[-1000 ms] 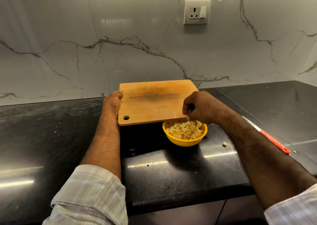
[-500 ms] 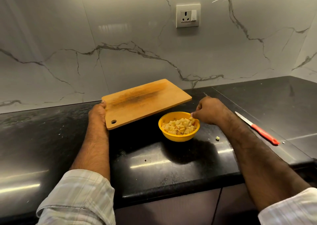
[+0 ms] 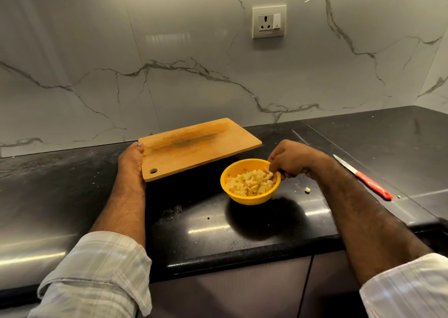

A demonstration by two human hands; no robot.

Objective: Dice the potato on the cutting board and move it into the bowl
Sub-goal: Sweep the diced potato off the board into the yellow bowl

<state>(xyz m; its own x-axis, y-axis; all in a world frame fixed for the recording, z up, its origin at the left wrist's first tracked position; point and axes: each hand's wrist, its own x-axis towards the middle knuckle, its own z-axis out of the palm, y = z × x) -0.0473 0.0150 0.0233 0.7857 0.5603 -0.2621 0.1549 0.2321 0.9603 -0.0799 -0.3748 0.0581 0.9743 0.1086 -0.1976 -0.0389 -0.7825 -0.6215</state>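
Black counter point(image 3: 206, 233), marble wall; left hand point(image 3: 131, 159) grips board point(image 3: 198, 145), right hand point(image 3: 291, 160) grips bowl point(image 3: 249, 197) rim

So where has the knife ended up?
The red-handled knife lies on the black counter at the far right, beyond the right hand and yellow bowl.

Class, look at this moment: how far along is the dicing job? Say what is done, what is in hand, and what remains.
Done: the diced potato fills the yellow bowl, and the cutting board looks bare. In hand: the left hand holds the board's edge; the right hand rests its fingers at the bowl's rim. Left: one stray piece lies on the counter, near the knife.
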